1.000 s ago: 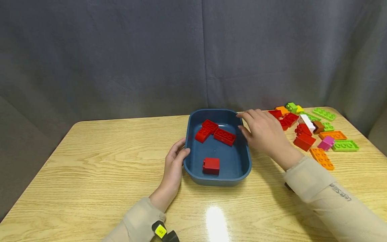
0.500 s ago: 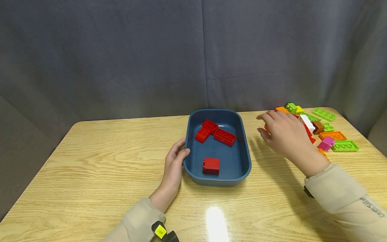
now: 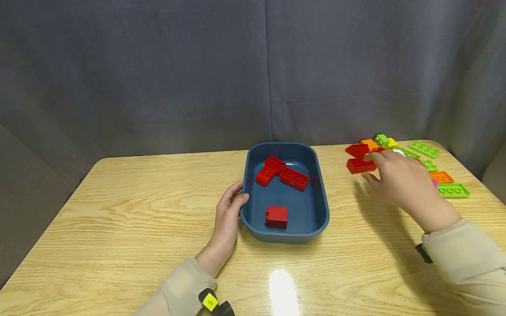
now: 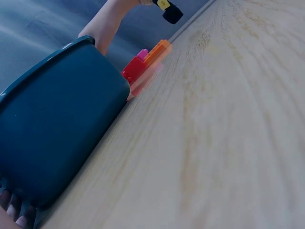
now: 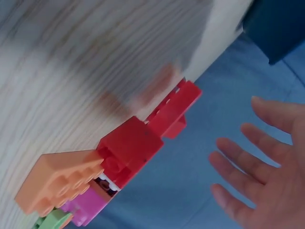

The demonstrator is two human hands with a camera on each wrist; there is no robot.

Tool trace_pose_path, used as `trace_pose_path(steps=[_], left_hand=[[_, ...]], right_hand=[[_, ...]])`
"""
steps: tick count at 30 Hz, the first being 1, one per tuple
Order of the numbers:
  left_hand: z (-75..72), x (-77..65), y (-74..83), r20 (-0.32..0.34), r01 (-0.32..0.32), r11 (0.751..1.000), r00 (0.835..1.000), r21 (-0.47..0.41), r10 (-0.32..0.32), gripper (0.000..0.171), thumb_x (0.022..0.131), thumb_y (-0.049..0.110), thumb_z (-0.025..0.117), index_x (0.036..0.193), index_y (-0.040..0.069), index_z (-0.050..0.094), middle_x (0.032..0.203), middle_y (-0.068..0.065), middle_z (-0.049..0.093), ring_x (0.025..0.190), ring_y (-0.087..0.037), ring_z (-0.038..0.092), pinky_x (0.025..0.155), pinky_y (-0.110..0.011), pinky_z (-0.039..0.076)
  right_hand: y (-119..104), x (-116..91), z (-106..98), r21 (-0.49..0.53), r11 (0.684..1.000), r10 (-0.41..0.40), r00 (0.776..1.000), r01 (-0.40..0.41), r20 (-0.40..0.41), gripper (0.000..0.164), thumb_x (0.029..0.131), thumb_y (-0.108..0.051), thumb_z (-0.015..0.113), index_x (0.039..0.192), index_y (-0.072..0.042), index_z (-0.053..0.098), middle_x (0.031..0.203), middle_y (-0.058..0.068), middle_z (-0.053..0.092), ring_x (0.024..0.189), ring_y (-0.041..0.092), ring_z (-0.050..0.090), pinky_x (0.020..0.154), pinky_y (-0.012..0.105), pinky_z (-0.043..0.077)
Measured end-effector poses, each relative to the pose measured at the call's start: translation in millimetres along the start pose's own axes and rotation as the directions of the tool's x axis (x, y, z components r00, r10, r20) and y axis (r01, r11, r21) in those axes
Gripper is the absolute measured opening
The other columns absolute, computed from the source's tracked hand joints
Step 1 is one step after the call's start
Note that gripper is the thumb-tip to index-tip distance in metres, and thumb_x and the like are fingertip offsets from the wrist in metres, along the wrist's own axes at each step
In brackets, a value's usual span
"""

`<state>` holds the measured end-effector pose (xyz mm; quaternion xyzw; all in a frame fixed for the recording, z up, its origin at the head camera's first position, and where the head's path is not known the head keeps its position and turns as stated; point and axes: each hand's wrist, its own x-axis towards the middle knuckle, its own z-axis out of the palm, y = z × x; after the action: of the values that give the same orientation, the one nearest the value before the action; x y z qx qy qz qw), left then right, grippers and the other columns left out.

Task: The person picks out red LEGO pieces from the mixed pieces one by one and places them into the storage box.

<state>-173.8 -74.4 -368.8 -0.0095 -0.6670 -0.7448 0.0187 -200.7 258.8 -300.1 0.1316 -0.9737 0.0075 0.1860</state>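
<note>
A blue plastic bin (image 3: 304, 213) stands mid-table with several red toy bricks inside, one of them a red block (image 3: 276, 217) near its front. My left hand (image 3: 229, 215) holds the bin's left side, thumb at the rim and fingers along the outer wall. To the right, my right hand (image 3: 407, 184) hovers over the brick pile, fingers spread and holding nothing. Just beyond its fingertips lies a long red brick (image 3: 357, 166), with another red brick (image 3: 357, 150) behind it. The right wrist view shows this hand's palm and fingers (image 5: 243, 157) apart from the bricks.
Loose bricks crowd the table's right side: an orange plate (image 3: 442, 177), a green plate (image 3: 453, 190), a far green plate (image 3: 424, 149) and a small green brick (image 3: 381, 140). My right hand hides part of the pile. A grey curtain (image 3: 197, 79) hangs behind the table.
My right hand has moved away from the bin's right rim, rightward to the brick pile. The left hand and the bin have stayed in place.
</note>
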Motion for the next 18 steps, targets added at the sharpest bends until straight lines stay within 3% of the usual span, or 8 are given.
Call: trace_pose_path(steps=[4, 8, 10, 18], left_hand=[[0.4, 0.0, -0.1, -0.001, 0.000, 1.000, 1.000, 0.000, 0.000, 0.046, 0.092, 0.012, 0.044, 0.137, 0.006, 0.045, 0.139, -0.018, 0.050, 0.121, -0.028, 0.050, 0.107, -0.046, 0.038], [0.3, -0.1, -0.2, 0.001, 0.002, 1.000, 1.000, 0.004, -0.002, 0.046, 0.092, 0.013, 0.045, 0.137, 0.007, 0.045, 0.139, -0.017, 0.050, 0.121, -0.028, 0.050, 0.107, -0.046, 0.038], [0.1, -0.1, -0.3, 0.003, 0.002, 1.000, 1.000, 0.008, -0.002, 0.046, 0.092, 0.013, 0.045, 0.137, 0.008, 0.045, 0.139, -0.017, 0.050, 0.121, -0.028, 0.049, 0.108, -0.046, 0.037], [-0.1, 0.5, -0.9, -0.002, 0.000, 1.000, 1.000, 0.009, 0.000, 0.045, 0.092, 0.013, 0.045, 0.137, 0.008, 0.046, 0.139, -0.017, 0.050, 0.121, -0.028, 0.050, 0.107, -0.046, 0.038]], right_hand=[[13.1, -2.8, -1.2, 0.027, 0.998, 0.052, 0.993, -0.055, 0.102, 0.042, 0.076, -0.020, 0.070, 0.110, 0.003, 0.060, 0.093, 0.024, 0.066, 0.076, 0.035, 0.060, 0.065, 0.054, 0.050], [24.4, -5.9, -2.3, 0.034, 0.994, 0.095, 0.972, -0.105, 0.216, 0.047, 0.079, -0.024, 0.068, 0.115, 0.003, 0.056, 0.091, 0.025, 0.064, 0.076, 0.033, 0.058, 0.064, 0.054, 0.050], [29.3, -7.7, -2.8, 0.028, 0.992, 0.113, 0.958, -0.125, 0.265, 0.050, 0.079, -0.026, 0.068, 0.120, 0.001, 0.053, 0.097, 0.028, 0.063, 0.082, 0.036, 0.059, 0.064, 0.056, 0.051], [43.9, -13.4, -2.4, -0.023, 0.984, 0.171, 0.915, -0.174, 0.365, 0.061, 0.080, -0.036, 0.066, 0.128, -0.001, 0.050, 0.112, 0.037, 0.053, 0.092, 0.047, 0.054, 0.064, 0.065, 0.049]])
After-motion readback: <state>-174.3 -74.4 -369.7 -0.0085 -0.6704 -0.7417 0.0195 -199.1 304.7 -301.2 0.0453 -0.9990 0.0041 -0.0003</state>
